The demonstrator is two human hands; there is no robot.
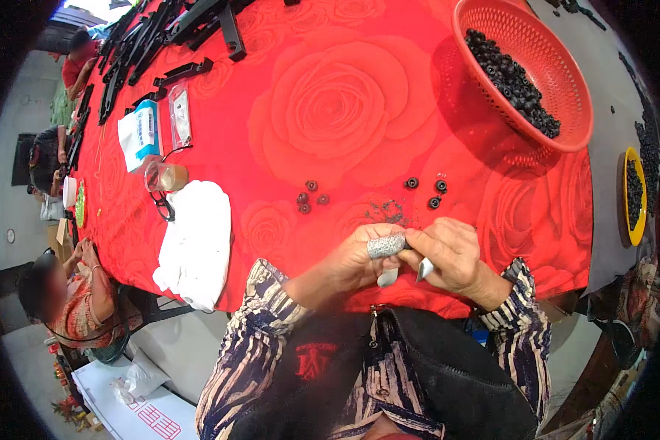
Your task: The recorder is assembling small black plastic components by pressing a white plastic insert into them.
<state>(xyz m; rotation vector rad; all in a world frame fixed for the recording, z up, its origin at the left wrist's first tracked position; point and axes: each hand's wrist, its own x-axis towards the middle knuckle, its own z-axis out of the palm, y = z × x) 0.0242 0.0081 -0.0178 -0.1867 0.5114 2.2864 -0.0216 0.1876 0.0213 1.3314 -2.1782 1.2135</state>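
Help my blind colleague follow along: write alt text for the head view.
Left hand and right hand meet over a red cloth, the right holding a pointed tool. Small black parts lie beyond; more sit in a basket.

Both forearms extend from the near edge and converge. Left hand (345, 258): fingers directed right, partly curled. Right hand (451, 255): back upward, fingers flexed toward the left. Fingertips meet between the hands. Left wrist (302, 290) and right wrist (493, 289): bare, angled inward.
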